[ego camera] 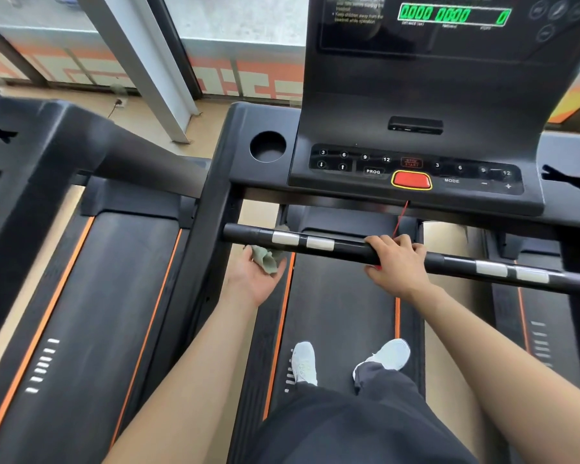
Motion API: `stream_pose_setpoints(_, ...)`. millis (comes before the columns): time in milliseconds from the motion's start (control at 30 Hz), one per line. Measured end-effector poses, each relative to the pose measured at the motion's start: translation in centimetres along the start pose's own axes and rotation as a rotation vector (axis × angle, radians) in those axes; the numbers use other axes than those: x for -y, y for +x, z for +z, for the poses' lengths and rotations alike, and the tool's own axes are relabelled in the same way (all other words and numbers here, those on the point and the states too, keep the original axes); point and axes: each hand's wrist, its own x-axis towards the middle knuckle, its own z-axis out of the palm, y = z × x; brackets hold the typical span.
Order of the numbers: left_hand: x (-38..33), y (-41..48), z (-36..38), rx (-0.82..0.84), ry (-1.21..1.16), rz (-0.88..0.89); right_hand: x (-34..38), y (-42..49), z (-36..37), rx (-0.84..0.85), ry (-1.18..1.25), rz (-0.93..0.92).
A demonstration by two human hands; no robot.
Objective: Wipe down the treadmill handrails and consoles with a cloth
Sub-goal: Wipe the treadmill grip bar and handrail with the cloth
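A black front handrail [342,246] with silver pulse pads crosses the treadmill below the console [416,172]. My left hand [258,279] is under the rail's left end, palm up, holding a grey-green cloth [265,259] that wraps up behind the bar. My right hand [397,259] grips the rail near its middle, fingers curled over the top. The console has a red stop button [412,180], number keys and a lit green display [454,15].
A round cup holder [268,146] sits left of the console. A red safety cord [400,217] hangs behind the rail. Another treadmill [81,262] stands close on the left, and one on the right [566,182]. My feet [349,361] stand on the belt.
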Motion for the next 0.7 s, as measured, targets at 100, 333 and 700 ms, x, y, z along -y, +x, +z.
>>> stream_pose_setpoints(100,0.7,-0.2,0.1,0.009,0.075,-0.054,0.0,0.0,-0.1,0.010,0.007,-0.008)
stream_pose_setpoints(333,-0.8,-0.5,-1.3,-0.003,0.022,-0.046,-0.1,0.0,-0.1,0.006,0.012,-0.015)
stream_pose_setpoints(700,-0.3,-0.2,-0.4,-0.037,-0.057,0.038,-2.8,0.1,-1.0,0.109,0.013,-0.101)
